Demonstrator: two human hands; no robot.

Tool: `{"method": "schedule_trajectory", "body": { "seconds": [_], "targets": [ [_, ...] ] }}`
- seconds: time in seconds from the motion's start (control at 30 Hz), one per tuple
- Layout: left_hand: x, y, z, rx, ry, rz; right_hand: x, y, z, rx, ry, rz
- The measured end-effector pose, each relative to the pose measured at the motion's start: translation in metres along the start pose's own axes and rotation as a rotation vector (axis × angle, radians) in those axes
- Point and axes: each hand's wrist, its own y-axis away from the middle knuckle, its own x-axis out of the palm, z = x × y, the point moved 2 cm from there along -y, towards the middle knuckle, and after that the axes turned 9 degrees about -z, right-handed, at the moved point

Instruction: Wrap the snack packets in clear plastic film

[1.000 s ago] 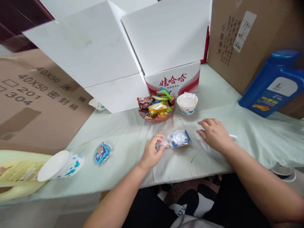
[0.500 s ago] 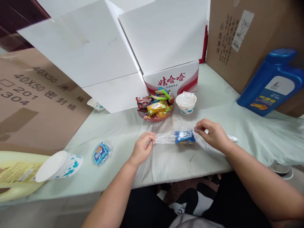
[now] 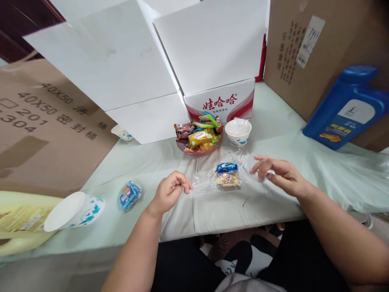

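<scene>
Between my hands, a clear plastic bag (image 3: 202,181) lies spread on the cloth. Inside it are two small snack packets: a blue one (image 3: 227,167) above a yellow one (image 3: 227,179) with a cookie picture. My left hand (image 3: 172,190) hovers at the bag's left end, its fingers loosely bent and apart, with nothing in them. To the right of the packets, my right hand (image 3: 278,174) has spread, slightly curled fingers. A small white bit (image 3: 270,173) shows among those fingers; whether it is held or lies beneath is unclear.
Behind stand a bowl of wrapped snacks (image 3: 199,152) and a paper cup (image 3: 238,136) with plastic in it. Left are a blue packet (image 3: 130,196), a tipped paper cup (image 3: 77,211) and a yellow bottle (image 3: 27,221). A blue bottle (image 3: 346,107) leans right. Boxes (image 3: 219,107) line the back.
Both hands have let go of the plastic bag and moved outward, left hand to the left and right hand to the right. The packets have turned, so the yellow one now shows.
</scene>
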Motion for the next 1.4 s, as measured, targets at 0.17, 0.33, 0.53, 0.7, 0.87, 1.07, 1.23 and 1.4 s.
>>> {"method": "schedule_trajectory", "body": {
  "seconds": [0.17,0.33,0.53,0.7,0.87,1.07,1.23,1.4],
  "targets": [
    [0.022,0.007,-0.01,0.013,-0.199,0.194,0.007,0.004,0.007,0.22,0.195,0.522],
    [0.04,0.003,-0.023,0.265,-0.462,-0.232,0.03,0.001,-0.007,0.1,0.663,0.388],
    [0.075,-0.025,-0.037,0.333,-0.478,0.032,0.042,0.001,-0.007,-0.148,0.594,0.391],
    [0.113,-0.05,-0.011,0.193,-0.558,0.38,0.046,0.005,-0.009,-0.082,0.528,0.527],
    [0.11,-0.077,0.015,0.11,-0.434,0.353,0.047,0.007,-0.011,-0.025,0.526,0.507],
    [0.073,-0.1,0.03,-0.117,-0.153,0.116,0.048,0.008,-0.014,-0.018,0.502,0.489],
    [0.016,-0.139,0.013,-0.129,-0.042,-0.165,0.049,0.007,-0.015,-0.016,0.486,0.471],
    [-0.039,-0.205,0.013,-0.147,-0.42,-0.503,0.051,0.006,-0.015,-0.003,0.482,0.468]
  ]
}}
